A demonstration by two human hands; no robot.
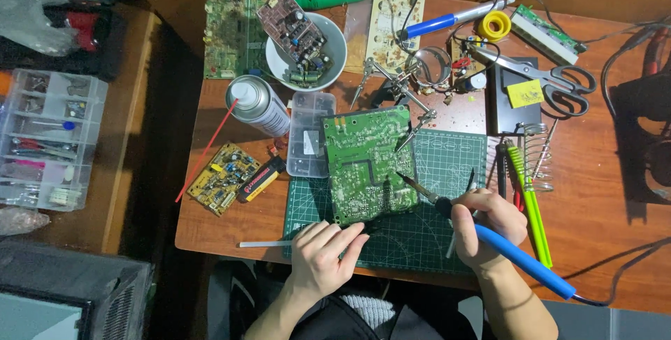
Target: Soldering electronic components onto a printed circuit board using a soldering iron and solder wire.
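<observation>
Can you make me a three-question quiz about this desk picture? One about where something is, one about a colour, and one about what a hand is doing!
1. Where does the white bowl sit?
A. Behind the green circuit board
B. On the floor
C. Under the scissors

2. What colour is the soldering iron handle?
A. Red
B. Blue
C. Yellow

3. What is the right hand doing?
A. Resting flat and empty
B. Holding the scissors
C. Holding the soldering iron

Answers: 1 A, the bowl is farther up the table than the board. 2 B, the grip is bright blue. 3 C, the fingers wrap the iron, its tip at the board, while the left hand touches the board's near edge.
</observation>
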